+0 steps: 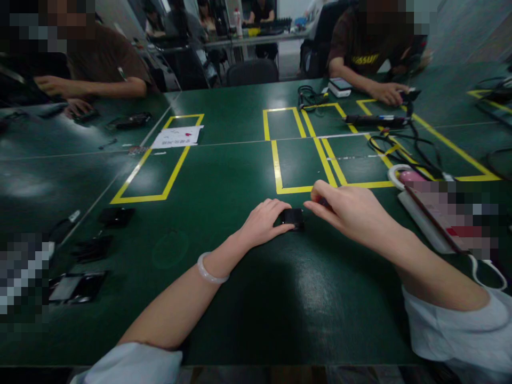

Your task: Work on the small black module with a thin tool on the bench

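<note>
A small flat black rectangular piece lies on the green table in front of me. My left hand grips its left end between thumb and fingers, pressing it to the tabletop. Just right of the piece, my right hand is raised a little, its thumb and forefinger drawn together. What those fingers hold, if anything, is hidden by the hand. A pale bracelet circles my left wrist.
Dark flat parts lie at the left. Yellow tape outlines mark the table beyond my hands. A white paper lies far left. Black cables and a tape roll are at right. Two people work across the table.
</note>
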Demonstrator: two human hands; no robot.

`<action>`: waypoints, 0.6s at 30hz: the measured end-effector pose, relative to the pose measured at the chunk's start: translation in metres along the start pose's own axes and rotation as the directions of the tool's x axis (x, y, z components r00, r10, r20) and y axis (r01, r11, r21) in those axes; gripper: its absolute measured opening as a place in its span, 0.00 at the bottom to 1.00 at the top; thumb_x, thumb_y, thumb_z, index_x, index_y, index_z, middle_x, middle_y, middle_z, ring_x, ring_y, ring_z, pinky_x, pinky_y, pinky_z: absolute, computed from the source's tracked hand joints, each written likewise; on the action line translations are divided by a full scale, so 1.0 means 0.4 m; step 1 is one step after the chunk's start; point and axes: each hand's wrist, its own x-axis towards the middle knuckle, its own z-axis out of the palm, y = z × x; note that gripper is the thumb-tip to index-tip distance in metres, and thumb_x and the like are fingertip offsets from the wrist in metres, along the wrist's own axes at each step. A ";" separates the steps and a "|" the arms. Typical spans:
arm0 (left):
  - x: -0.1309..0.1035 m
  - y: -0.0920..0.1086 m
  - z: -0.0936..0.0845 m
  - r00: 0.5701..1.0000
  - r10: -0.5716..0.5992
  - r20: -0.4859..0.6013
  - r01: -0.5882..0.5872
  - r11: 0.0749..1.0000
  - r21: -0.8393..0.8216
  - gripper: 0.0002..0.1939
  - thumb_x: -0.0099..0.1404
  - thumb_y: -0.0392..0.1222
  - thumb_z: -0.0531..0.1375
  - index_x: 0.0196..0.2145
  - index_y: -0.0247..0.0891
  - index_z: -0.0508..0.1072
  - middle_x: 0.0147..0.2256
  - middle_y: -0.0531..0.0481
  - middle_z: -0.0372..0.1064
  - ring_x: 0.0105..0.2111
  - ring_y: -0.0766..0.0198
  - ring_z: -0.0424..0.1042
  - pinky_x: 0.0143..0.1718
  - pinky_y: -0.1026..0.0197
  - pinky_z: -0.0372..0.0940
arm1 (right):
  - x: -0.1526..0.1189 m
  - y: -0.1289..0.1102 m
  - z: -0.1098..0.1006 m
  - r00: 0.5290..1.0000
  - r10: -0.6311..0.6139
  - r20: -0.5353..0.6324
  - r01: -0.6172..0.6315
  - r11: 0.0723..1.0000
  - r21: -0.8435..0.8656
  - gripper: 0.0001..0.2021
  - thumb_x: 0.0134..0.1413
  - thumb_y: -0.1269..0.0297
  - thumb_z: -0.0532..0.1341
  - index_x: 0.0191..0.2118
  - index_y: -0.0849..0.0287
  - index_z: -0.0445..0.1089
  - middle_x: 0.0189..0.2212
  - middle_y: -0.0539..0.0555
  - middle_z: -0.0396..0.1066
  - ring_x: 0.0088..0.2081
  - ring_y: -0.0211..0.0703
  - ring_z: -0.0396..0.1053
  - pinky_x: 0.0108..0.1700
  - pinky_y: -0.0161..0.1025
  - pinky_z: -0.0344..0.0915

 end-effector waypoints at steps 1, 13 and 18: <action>0.000 0.000 0.001 1.000 -0.001 -0.003 0.001 1.000 0.004 0.20 0.67 0.56 0.55 0.49 0.39 0.65 0.46 0.45 0.68 0.44 0.55 0.66 0.45 0.55 0.62 | 0.000 0.000 0.001 1.000 0.007 0.002 -0.007 1.000 -0.009 0.11 0.64 0.55 0.49 0.38 0.56 0.61 0.25 0.50 0.71 0.25 0.42 0.68 0.25 0.36 0.46; 0.000 0.000 0.001 1.000 0.003 -0.013 -0.003 1.000 0.000 0.19 0.67 0.54 0.56 0.49 0.38 0.65 0.45 0.46 0.68 0.44 0.57 0.66 0.45 0.55 0.62 | -0.002 -0.002 -0.001 1.000 -0.014 -0.006 0.014 1.000 0.011 0.11 0.63 0.54 0.50 0.40 0.56 0.61 0.26 0.49 0.71 0.26 0.42 0.68 0.25 0.35 0.47; -0.001 -0.001 0.002 1.000 0.001 -0.016 -0.001 1.000 0.004 0.20 0.67 0.55 0.55 0.49 0.38 0.65 0.45 0.46 0.68 0.43 0.57 0.66 0.44 0.55 0.62 | -0.003 0.001 0.004 1.000 -0.013 -0.015 0.013 1.000 0.022 0.08 0.63 0.60 0.49 0.42 0.56 0.60 0.25 0.49 0.71 0.24 0.41 0.67 0.25 0.35 0.47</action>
